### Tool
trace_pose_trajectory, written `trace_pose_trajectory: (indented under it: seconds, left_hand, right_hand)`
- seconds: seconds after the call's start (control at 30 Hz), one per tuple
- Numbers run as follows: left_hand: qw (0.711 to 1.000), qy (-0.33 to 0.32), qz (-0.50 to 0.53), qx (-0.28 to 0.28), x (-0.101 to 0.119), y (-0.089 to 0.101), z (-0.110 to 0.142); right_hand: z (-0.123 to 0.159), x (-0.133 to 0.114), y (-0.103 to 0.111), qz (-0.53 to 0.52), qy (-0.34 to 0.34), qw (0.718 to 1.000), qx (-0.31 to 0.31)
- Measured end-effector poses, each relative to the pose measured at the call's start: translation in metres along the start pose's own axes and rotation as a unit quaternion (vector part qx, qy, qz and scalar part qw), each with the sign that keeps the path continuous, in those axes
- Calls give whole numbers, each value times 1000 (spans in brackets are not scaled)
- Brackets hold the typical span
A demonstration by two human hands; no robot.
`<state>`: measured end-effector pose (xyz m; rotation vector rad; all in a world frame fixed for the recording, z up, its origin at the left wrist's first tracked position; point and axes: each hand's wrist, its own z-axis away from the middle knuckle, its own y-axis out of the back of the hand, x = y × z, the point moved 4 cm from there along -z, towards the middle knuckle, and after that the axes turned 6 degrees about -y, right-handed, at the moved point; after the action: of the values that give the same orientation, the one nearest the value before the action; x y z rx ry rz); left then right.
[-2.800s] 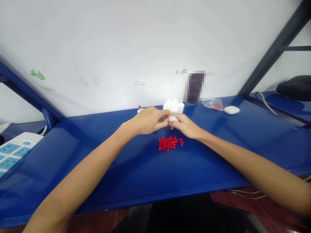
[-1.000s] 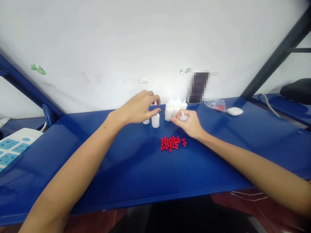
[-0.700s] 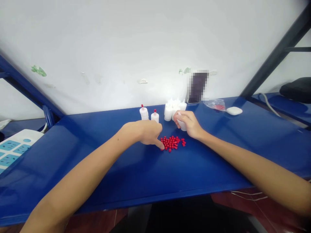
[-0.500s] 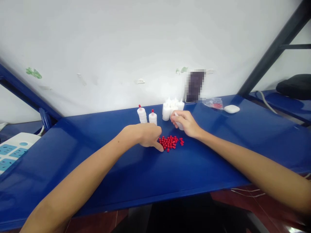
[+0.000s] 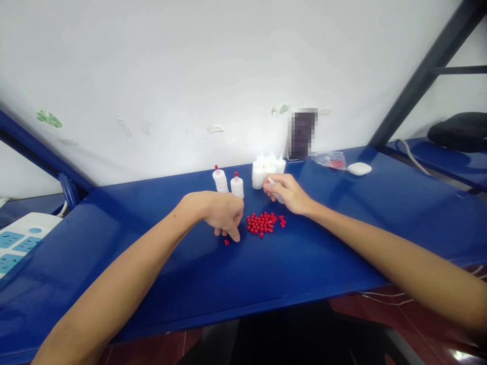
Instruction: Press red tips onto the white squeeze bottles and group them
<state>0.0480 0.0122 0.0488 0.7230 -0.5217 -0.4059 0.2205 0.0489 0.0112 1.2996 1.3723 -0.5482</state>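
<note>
A person's two bare hands work over a glossy blue table (image 5: 289, 263) that spans the frame beneath a pale wall (image 5: 171, 76). Just left of centre, the left hand (image 5: 222, 210) reaches down with its fingers bent toward the tabletop. Its fingertips are right by a single loose red cap (image 5: 227, 242); whether they touch it, or whether thumb and fingers meet, I cannot tell. Right of centre, the right hand (image 5: 289, 195) has its fingers closed around a small white bottle (image 5: 279, 190), tilted, its bare pointed nozzle toward the upper left.

Between and slightly below the hands, near the middle of the frame, lies a pile of small red caps (image 5: 261, 223), with a few spilling off its right edge. Behind the left hand stand two white bottles, one farther left (image 5: 220, 181) and one nearer (image 5: 237, 187), each topped with a red cap. Behind the right hand, close to the wall, a tight group of white bottles (image 5: 258, 177) stands with bare white nozzles.

Toward the upper right, a dark rectangular object (image 5: 303, 134), obscured by pixels, leans against the wall. Beside it lie a clear bag (image 5: 329, 159) with red pieces inside and a smooth white rounded object (image 5: 359, 169). A white and blue socket strip (image 5: 34, 223) sits at the left edge.
</note>
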Motion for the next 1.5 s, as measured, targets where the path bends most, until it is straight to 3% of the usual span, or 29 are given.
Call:
trace_pose_trajectory:
  seconds: [0.2,0.37,0.5,0.7,0.93,1.0,1.07,1.13,1.23,1.3,1.37,1.5]
  left_hand:
    - [997,69,18,-33,-3,-6,8]
    - [995,96,4,6,-13,-10,24]
    - [996,55,-41,62,-21,-17,36]
    - [994,-25,25,101,-27,-31,46]
    - [988,-52,137,56,-20,-28,40]
    - [987,-75,126,71,-18,-23,36]
    - [981,-106,94,131,-18,-16,31]
    - [959,-137,67,241,-18,-7,27]
    - [890,-170,79,416,-15,2,22]
    - [840,-193,114,495,-9,4,17]
    - [799,-218,140,542,-1,4,11]
    - [783,-264,171,537,15,2,-4]
  right_hand:
    - [1,-1,-1,20,2,1000,-7]
    - [0,0,-1,33,14,999,-15]
    - [0,0,-1,45,21,998,-23]
    - [1,-1,-2,71,25,997,-27]
    - [2,-4,-4,105,44,993,-36]
    - [2,-5,-4,110,48,992,-39]
    - [3,-6,-5,113,55,991,-43]
    - [4,-8,-5,110,63,991,-51]
    - [6,-10,-6,96,67,991,-69]
    - [6,-10,-7,82,64,991,-82]
    - [7,-9,-8,61,64,992,-90]
    - [8,-7,-9,23,63,994,-87]
